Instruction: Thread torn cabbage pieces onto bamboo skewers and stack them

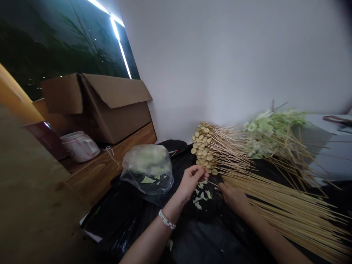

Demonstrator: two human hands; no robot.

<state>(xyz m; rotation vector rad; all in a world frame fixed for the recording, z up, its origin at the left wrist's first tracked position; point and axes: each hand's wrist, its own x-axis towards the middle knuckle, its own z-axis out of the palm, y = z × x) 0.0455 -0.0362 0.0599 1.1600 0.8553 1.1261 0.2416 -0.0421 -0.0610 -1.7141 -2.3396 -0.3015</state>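
My left hand [194, 177], with a beaded bracelet on its wrist, is closed in a pinch beside the lowest of the round pale-yellow slices [202, 145], which look like potato. What it pinches is hidden by its fingers. A thin wooden skewer [213, 183] runs from those fingertips to my right hand [234, 198], whose fingers are closed on it. The slices sit on the ends of stacked skewers pointing right. A wide bundle of bare skewers [291, 205] lies beside and under my right forearm. Torn pale-green leaf pieces [202, 196] lie between my hands.
A clear plastic bag [147, 168] with pale-green leaves sits left of my hands on black plastic sheeting [203, 238]. Skewered cabbage-like leaves [275, 128] are piled at the back right, near the wall. An open cardboard box [123, 119] and a white mug-like container [79, 146] stand left.
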